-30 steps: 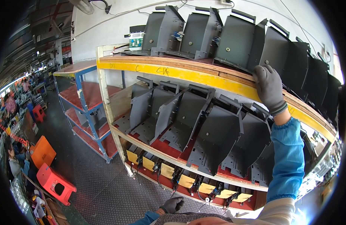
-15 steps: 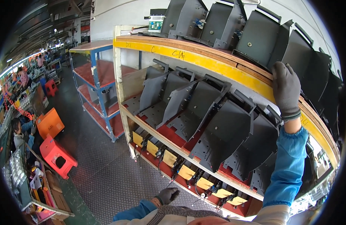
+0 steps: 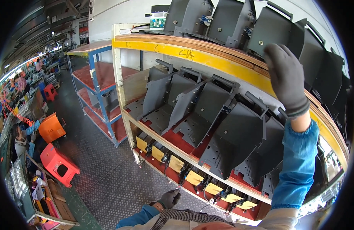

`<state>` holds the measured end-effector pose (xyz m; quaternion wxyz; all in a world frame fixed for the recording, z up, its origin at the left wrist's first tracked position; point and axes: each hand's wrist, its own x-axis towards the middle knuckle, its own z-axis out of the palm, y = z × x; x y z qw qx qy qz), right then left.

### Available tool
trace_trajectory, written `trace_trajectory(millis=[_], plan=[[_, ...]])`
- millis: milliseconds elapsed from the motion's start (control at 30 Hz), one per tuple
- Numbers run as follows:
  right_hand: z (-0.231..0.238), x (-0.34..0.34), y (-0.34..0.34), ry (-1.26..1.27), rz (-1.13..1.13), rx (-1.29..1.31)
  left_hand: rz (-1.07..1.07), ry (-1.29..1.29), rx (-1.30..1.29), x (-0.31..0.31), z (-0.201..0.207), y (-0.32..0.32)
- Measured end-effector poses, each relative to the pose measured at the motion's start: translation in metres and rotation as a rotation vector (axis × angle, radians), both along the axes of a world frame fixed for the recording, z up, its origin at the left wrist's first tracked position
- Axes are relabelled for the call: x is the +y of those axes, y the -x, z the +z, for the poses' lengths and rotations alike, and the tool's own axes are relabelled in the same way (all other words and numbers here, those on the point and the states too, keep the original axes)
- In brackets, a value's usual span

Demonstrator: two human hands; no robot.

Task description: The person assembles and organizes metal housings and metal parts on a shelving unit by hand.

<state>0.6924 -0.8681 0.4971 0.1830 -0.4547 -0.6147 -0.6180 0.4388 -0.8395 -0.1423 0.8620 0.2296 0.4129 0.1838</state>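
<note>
My right hand (image 3: 287,80), in a dark grey glove, is raised in front of the yellow edge of the upper shelf (image 3: 219,63). Its back faces me, and the fingertips are partly hidden; the fingers look loosely extended, with no object visible in them. Behind it, dark grey bent metal housings (image 3: 271,34) stand on the upper shelf. Low at my body, my left hand (image 3: 168,200), also gloved, hangs with loosely bent fingers and nothing visible in it. More dark grey housings (image 3: 230,134) lean in a row on the middle shelf.
Yellow-faced parts with black cables (image 3: 176,163) line the red bottom shelf. A blue-framed cart (image 3: 104,97) stands left of the rack. Further left are a red stool (image 3: 59,165), an orange stool (image 3: 51,127) and a cluttered workbench (image 3: 31,214), with a seated person (image 3: 21,140) beside it.
My right hand has come away from the upper shelf edge and appears larger, a little to the left. My left hand has drawn slightly left, its fingers more bent. The view has shifted slightly.
</note>
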Motion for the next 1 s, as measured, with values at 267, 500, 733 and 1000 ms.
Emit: trace_trajectory(millis=[267,500,733,1000], plan=[[0.027,0.136,0.032,0.254,-0.320,0.119,-0.080,-0.071,-0.158,0.132,0.004,0.056],[0.028,0.155,0.033,0.358,-0.354,0.306,-0.017,-0.054,-0.141,0.200,0.009,0.100],[0.014,0.146,0.033,0.186,-0.368,0.341,-0.123,-0.128,-0.151,0.221,0.000,0.120],[0.006,0.155,0.050,0.121,-0.265,0.297,-0.190,-0.710,-0.126,0.227,-0.011,0.126]])
